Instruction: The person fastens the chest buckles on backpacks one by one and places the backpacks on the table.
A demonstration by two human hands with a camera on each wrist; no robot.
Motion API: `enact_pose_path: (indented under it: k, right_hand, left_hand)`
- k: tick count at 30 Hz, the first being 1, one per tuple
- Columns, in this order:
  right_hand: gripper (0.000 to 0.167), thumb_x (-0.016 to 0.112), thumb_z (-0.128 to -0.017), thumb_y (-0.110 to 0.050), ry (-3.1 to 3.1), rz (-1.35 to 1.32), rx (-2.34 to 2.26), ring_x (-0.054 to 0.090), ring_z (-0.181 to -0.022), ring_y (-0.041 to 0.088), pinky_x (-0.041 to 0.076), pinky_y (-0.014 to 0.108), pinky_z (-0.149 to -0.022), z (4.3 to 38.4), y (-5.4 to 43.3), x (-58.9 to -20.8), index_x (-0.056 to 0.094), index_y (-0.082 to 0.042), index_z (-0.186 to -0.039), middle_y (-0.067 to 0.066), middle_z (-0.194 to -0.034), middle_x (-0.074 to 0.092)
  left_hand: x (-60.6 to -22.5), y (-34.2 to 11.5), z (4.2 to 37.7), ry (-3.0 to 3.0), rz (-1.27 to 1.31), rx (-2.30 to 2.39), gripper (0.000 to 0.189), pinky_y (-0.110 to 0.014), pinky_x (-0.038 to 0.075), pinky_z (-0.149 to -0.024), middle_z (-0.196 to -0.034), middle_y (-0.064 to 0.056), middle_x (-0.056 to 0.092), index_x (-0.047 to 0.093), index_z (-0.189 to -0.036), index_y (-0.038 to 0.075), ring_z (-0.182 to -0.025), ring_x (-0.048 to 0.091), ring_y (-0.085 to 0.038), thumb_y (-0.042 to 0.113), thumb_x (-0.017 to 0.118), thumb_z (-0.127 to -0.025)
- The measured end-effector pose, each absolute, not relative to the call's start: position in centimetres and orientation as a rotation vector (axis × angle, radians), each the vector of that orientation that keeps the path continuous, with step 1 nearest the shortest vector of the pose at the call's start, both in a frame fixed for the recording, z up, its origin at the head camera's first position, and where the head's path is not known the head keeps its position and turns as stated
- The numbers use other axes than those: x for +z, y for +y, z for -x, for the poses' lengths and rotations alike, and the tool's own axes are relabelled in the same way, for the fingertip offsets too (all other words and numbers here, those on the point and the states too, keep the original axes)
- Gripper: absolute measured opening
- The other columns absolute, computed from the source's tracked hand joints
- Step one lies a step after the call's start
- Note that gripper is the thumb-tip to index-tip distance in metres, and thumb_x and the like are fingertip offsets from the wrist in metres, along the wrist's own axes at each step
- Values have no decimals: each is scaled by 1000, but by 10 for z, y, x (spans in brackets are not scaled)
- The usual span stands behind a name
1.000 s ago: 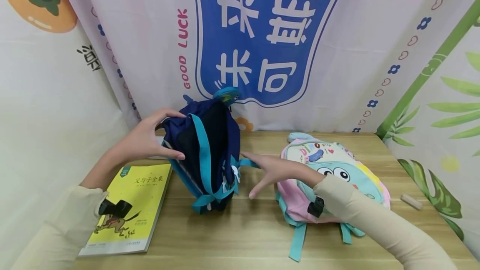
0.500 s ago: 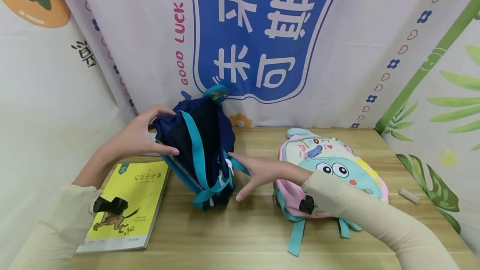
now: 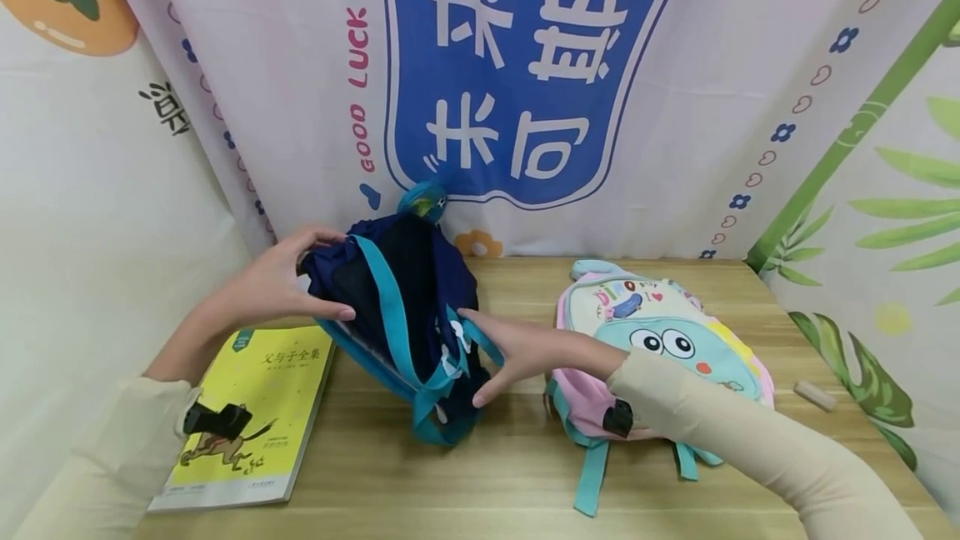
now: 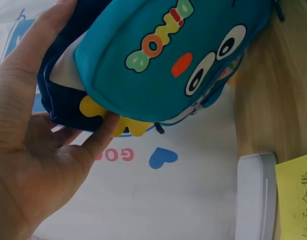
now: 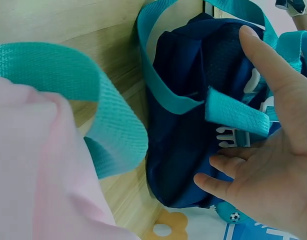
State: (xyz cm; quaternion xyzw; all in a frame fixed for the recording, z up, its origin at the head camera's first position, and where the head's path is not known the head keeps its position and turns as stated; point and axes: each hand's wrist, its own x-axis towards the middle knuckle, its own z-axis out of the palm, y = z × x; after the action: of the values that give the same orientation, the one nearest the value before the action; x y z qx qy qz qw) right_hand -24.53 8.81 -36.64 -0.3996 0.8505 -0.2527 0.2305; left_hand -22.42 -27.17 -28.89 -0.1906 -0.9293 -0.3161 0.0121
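A dark blue children's backpack (image 3: 442, 273) with turquoise straps leans to the left between my two hands. Its turquoise front pocket (image 4: 143, 65), printed with eyes and a red dot, shows in the left wrist view. My left hand (image 3: 273, 286) grips the left side of the bag, thumb on the near face and fingers around the far edge. On the opposite side, my right hand (image 3: 517, 352) holds the bag near white buckles (image 5: 251, 82), thumb and fingers spread wide across the cloth. A turquoise strap loop (image 3: 435, 423) hangs at the bag's lower front.
To the right lies a pink and turquoise backpack (image 3: 660, 357), its straps trailing forward. A yellow book (image 3: 258, 407) lies at the left under my forearm, with a white box-shaped object (image 4: 253, 195) beyond it. One small pale stick (image 3: 815, 396) rests at the far right. Printed cloth hangs behind.
The blue backpack has shifted left with both hands around it. Since half a second ago, its top has sunk slightly and its lower end has swung right and nearer.
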Motion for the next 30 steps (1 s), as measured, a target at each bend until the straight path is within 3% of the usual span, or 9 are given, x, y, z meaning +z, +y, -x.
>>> enact_pose_path:
  k: [12,30]
  right_hand:
    - [131,87,-78,-47,2348,1141,-560,21,-157,23,27,42,-125,241,86,-383,-5,-9,-164,6,-173,5]
    - [138,92,-73,-41,2372,1122,-513,18,-158,25,27,43,-125,241,93,-382,-7,-8,-163,9,-173,4]
  left_hand:
    - [-316,-267,225,-2889,630,-967,91,-67,39,-107,-144,-15,52,47,-143,11,-131,50,-37,40,93,-72]
    - [-341,-270,222,-2919,607,-1045,88,-63,46,-103,-142,-17,54,47,-141,8,-131,51,-42,41,92,-73]
